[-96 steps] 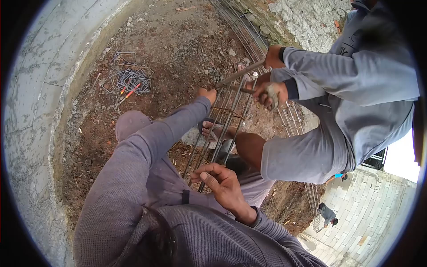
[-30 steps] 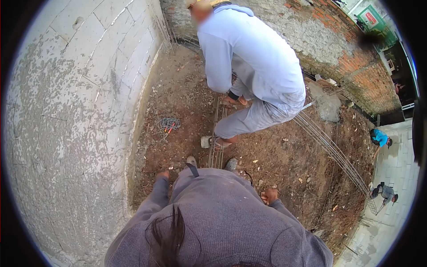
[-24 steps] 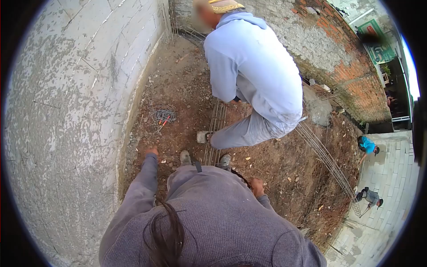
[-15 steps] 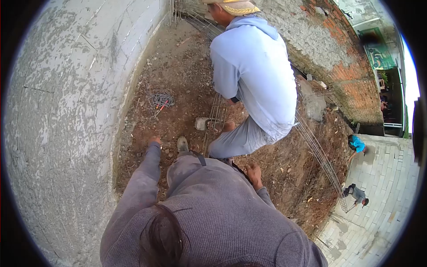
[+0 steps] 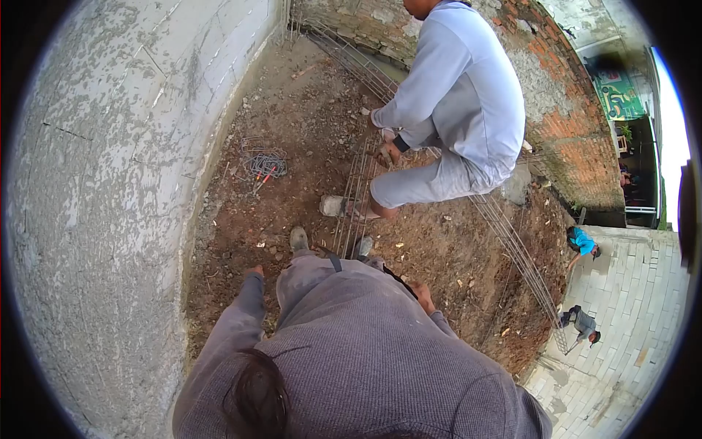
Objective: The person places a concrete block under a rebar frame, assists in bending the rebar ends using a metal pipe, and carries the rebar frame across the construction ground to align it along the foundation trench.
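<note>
Left hand [image 5: 254, 271], lower left of centre: seen small, out beside the left thigh over bare soil; finger state cannot be told, nothing is seen held. Right hand [image 5: 422, 295], lower centre: fingers partly bent, close by a dark strap [image 5: 398, 282] at the hip; whether the strap is gripped cannot be told. Both arms are held out from the body, for balance by the look of it.

Rebar cage [image 5: 358, 175]: laid lengthwise at centre, its near end between the left shoe [image 5: 298, 238] and right shoe [image 5: 363, 247], touched by neither hand. It is straddled, presumably so that both sides can be reached. Its far end is attended by a co-worker [image 5: 468, 102] in a pale top, bent over, a hand [image 5: 387, 154] at the bars. The co-worker's leg is set across the cage, perhaps to steady it. A greyish block or shoe, not certain which, is seen beside the bars.

Left of the cage, wire stirrups [image 5: 267, 162] are heaped, red-handled tools [image 5: 266, 175] laid on them, likely for easy finding.

Surface: reddish soil [image 5: 439, 249], stony, uneven. A long cage [image 5: 515, 252] is stretched toward lower right, where two people [image 5: 583, 240] [image 5: 583, 323] are bent low. The site is bounded by a rendered wall [image 5: 95, 205] at left and worn brickwork [image 5: 585, 157] at upper right.
</note>
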Tool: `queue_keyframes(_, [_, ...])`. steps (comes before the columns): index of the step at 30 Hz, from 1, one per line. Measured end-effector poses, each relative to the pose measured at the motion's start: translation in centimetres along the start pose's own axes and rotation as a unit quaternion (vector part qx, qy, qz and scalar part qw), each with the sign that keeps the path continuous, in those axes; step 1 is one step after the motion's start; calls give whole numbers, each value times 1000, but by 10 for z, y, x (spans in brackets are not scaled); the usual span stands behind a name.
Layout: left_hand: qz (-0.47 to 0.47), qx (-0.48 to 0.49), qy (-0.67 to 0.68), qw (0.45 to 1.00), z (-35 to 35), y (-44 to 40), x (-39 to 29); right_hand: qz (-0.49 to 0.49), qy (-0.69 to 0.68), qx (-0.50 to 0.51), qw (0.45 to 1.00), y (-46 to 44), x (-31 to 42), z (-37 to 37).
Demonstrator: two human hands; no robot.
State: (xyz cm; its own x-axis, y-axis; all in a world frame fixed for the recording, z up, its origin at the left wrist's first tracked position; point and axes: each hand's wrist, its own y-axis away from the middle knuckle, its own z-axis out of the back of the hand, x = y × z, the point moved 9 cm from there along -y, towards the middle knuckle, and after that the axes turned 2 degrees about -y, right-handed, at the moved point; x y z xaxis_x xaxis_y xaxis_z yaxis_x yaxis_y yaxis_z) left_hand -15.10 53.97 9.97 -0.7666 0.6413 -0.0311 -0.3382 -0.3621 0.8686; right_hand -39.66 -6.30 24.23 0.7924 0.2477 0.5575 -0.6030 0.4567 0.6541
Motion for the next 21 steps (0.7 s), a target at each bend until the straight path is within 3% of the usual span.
queue_keyframes(4, [15,9,51,999,14,-6,-18,-42,6,-16,999,-10,88,0])
queue_keyframes(6, [-7,18,112,993,5,-36,-27,-53,83,-24,995,-10,116,5])
queue_keyframes(9, [-50,83,239,966,-20,-96,-42,-43,-19,-43,998,-22,105,5])
queue_keyframes(11, [-90,121,283,947,-32,-102,-67,-20,22,-46,998,-18,108,10])
queue_keyframes(13, [-86,30,193,977,-15,-41,-91,2,62,-52,997,-15,107,15])
queue_keyframes(16, [-196,5,-29,980,-28,-5,-112,-82,42,-33,995,-9,49,13])
queue_keyframes(18, [-273,-5,-205,940,-45,16,-121,-73,43,-44,995,-16,-12,11])
queue_keyframes(21, [-341,-2,-370,864,-67,32,-123,-117,91,-99,984,3,-13,18])
